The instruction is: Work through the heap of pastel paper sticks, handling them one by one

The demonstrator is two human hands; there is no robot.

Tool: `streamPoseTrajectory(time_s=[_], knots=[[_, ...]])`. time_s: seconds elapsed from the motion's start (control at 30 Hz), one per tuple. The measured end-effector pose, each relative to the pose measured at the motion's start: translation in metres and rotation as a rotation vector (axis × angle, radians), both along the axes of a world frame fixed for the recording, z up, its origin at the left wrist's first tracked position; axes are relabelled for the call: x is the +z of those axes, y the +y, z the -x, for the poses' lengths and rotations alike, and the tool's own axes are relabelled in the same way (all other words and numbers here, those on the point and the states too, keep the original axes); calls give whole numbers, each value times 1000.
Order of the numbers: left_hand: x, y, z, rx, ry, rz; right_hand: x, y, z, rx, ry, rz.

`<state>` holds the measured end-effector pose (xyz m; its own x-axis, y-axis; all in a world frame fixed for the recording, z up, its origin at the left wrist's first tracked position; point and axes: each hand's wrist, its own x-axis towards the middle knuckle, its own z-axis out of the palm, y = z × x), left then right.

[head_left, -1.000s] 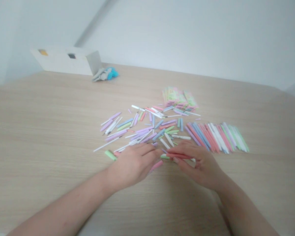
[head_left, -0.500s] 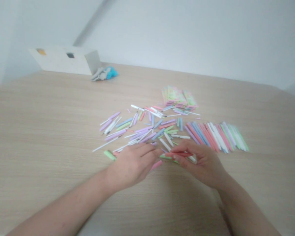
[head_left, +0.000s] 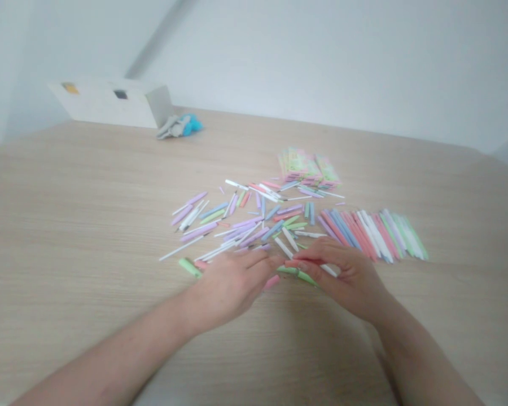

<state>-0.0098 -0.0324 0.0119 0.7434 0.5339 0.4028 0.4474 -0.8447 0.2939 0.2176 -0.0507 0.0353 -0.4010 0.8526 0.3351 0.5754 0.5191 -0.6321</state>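
Observation:
My right hand (head_left: 342,273) pinches a red pen piece (head_left: 294,263) between thumb and fingers. Its left end points at the fingertips of my left hand (head_left: 237,282). The fingers of my left hand are bent together; whatever they may hold is hidden. Scattered pen parts (head_left: 245,225) in purple, white, green, blue and red lie beyond both hands. A green piece (head_left: 307,277) is under my right hand's fingers, and a pink piece (head_left: 272,282) is beside my left hand. To the right, a row of pens (head_left: 372,235) lies side by side.
Stacked patterned packets (head_left: 307,168) stand behind the loose parts. At the back left of the wooden table (head_left: 88,186) is a white box (head_left: 110,104), with a grey and blue cloth-like bundle (head_left: 180,126) against its right end. A pale wall rises behind.
My right hand's fingers have closed further over the red piece, so less of it shows. My left hand has hardly moved.

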Motion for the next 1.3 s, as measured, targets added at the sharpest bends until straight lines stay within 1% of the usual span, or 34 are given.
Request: streamPoseTrajectory(time_s=[0.27, 0.43, 0.63, 0.87, 1.07, 1.17, 1.3], knots=[[-4, 0, -1, -6, 5, 22, 0, 0, -1, -1, 6, 42], [-4, 0, -1, 18, 2, -5, -1, 1, 0, -21, 12, 81], [-3, 0, 0, 21, 58, -16, -2, 1, 1, -31, 17, 116], [-6, 1, 1, 31, 30, -15, -4, 1, 4, -46, 51, 77], [0, 0, 0, 30, -32, -15, -8, 0, 7, -62, 125, 30], [2, 0, 0, 31, -51, -20, -8, -2, 8, -86, 164, 85], [1, 0, 0, 32, -37, -29, -7, 0, 8, -145, 217, 246]])
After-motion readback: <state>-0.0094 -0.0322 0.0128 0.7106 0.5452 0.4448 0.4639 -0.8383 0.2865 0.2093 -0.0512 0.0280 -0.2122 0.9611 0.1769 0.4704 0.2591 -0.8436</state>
